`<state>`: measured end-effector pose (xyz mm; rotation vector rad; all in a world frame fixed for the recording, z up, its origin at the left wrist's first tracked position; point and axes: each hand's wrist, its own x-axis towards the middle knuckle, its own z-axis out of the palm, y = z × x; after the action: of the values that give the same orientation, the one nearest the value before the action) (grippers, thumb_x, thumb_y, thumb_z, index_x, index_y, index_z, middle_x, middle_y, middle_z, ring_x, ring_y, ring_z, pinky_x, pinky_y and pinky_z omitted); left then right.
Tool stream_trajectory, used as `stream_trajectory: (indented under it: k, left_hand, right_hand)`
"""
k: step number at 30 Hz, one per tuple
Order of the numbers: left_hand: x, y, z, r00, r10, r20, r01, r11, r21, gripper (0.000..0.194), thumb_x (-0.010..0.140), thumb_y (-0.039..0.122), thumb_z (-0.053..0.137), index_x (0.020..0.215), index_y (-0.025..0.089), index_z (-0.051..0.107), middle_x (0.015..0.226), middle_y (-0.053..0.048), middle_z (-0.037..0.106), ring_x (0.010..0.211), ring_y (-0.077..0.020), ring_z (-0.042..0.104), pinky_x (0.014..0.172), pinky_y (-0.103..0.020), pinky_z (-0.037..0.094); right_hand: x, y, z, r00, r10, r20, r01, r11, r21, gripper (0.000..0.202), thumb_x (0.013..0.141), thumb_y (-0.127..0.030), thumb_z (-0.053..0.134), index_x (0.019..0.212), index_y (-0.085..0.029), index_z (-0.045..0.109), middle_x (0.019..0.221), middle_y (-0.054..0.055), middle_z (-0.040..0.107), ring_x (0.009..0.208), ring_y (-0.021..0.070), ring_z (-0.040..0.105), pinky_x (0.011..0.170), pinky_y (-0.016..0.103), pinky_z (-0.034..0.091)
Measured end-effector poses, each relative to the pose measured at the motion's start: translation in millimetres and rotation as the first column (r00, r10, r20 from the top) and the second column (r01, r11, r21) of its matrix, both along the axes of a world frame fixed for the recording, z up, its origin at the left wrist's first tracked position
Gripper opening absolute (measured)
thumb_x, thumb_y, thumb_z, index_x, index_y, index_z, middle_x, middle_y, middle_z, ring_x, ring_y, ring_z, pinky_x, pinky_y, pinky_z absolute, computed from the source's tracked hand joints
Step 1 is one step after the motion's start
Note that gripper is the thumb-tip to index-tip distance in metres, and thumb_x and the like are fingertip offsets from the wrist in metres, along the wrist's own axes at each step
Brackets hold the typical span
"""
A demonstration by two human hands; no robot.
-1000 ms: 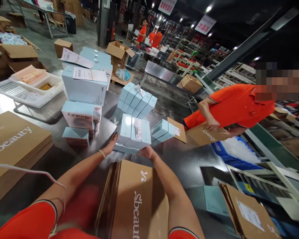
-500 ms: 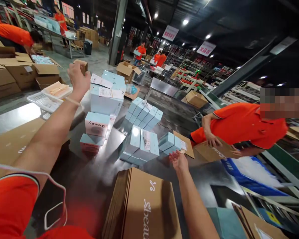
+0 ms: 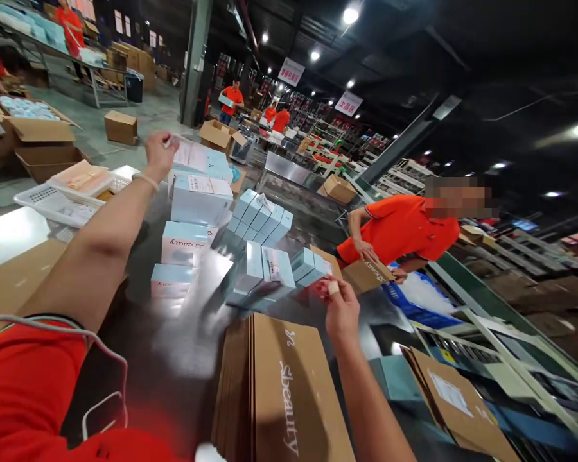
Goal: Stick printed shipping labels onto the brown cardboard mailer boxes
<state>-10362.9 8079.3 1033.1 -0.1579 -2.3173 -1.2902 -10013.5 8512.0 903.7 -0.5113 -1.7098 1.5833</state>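
My left hand (image 3: 158,155) is stretched out over the stacked pale blue boxes at the far left. Its fingers pinch the edge of a white printed paper slip (image 3: 190,154), which lies over the top of the rear boxes. Another labelled light blue box (image 3: 200,200) stands just in front of it. My right hand (image 3: 341,311) is held above the table, close to a small pair of blue boxes (image 3: 309,266). Its fingers are curled together, with a pale patch at the fingertips; what they hold, if anything, I cannot make out.
Flat brown cartons (image 3: 289,385) stand stacked at the near edge of the metal table (image 3: 173,346). Bound blue boxes (image 3: 260,269) are in the middle. White baskets (image 3: 58,199) lie left. Across the table, a person in orange (image 3: 399,228) handles a brown carton (image 3: 366,273).
The view has turned right. My left hand has gone from the small brown box at the back to the paper slip. My right hand's fingers, spread before, are now curled.
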Motion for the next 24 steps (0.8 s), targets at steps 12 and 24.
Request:
stream_trajectory:
  k: [12,24]
  left_hand:
    - [276,40,-148.8,0.902,-0.431,0.018,0.432,0.902,-0.019,0.026,0.112,0.036,0.055,0.109,0.030,0.081,0.110,-0.015,0.073,0.109,-0.0364,0.071,0.106,-0.056,0.060]
    - [343,-168,-226.4,0.836,-0.169,0.522,-0.101,0.888,0.448,0.033,0.079,0.051,0.081,0.084,0.019,0.074,0.078,-0.008,0.073,0.076,-0.0280,0.070,0.073,-0.040,0.057]
  right_hand:
    - [-45,-229,-18.2,0.871,0.492,0.004,-0.472,0.832,0.292,0.041,0.088,-0.051,0.084,0.116,-0.026,0.067,0.084,-0.002,0.073,0.070,0.0175,0.065,0.068,0.032,0.054]
    - [-69,-250,-88.9,0.665,0.720,0.200,-0.703,0.693,-0.160,0.042,0.063,-0.054,0.090,0.085,-0.022,0.074,0.065,0.000,0.066,0.062,0.0181,0.059,0.061,0.032,0.047]
